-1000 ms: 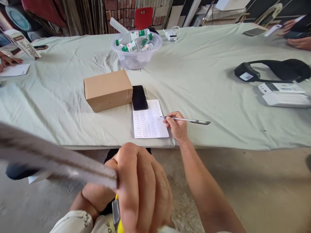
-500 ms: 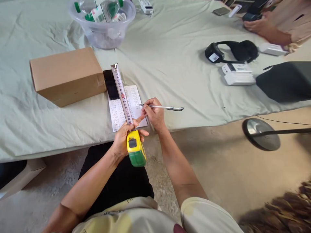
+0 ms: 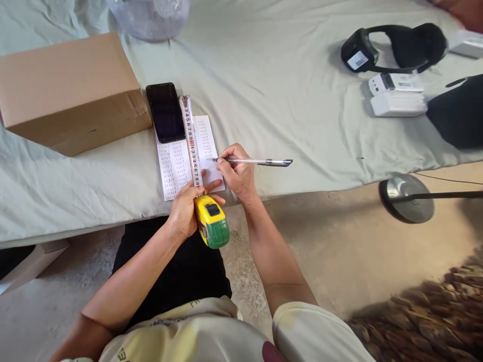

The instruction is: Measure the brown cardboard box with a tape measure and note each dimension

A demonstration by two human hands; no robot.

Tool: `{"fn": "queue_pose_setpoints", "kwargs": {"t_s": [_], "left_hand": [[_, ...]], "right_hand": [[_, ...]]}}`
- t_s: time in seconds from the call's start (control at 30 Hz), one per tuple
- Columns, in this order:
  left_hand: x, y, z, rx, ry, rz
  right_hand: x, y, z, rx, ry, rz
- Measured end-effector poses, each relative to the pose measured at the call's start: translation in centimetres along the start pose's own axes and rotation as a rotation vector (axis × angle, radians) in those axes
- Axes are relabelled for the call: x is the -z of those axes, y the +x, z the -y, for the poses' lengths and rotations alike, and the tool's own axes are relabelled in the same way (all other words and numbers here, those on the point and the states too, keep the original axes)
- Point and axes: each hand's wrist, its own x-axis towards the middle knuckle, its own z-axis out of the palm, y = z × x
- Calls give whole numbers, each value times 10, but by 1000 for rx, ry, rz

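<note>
Some print on the sheet [image 3: 171,166], perhaps figures, hides under tape [image 3: 191,141].

the tape blade [image 3: 191,143] reads 3 4 5 6 7 8 9, a red mark, then 2 to 9, running from twelve o'clock toward six. the sheet's [image 3: 171,168] printed rows are too small to read.

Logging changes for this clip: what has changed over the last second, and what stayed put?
The left hand brought the tape measure from close to the camera down to the table edge, and its blade now lies along the printed sheet beside the phone. The right hand still holds the pen with its tip on the sheet. Cardboard box, phone and sheet stayed put.
</note>
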Motion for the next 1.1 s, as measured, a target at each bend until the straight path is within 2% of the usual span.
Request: {"fn": "queue_pose_setpoints", "kwargs": {"t_s": [0.63, 1.1], "left_hand": [[-1, -1, -2, 17, 5, 18], [3, 2, -1, 17, -4, 48]], "right_hand": [[1, 2, -3, 181, -23, 22], [0, 2, -6, 139, -43, 22]]}}
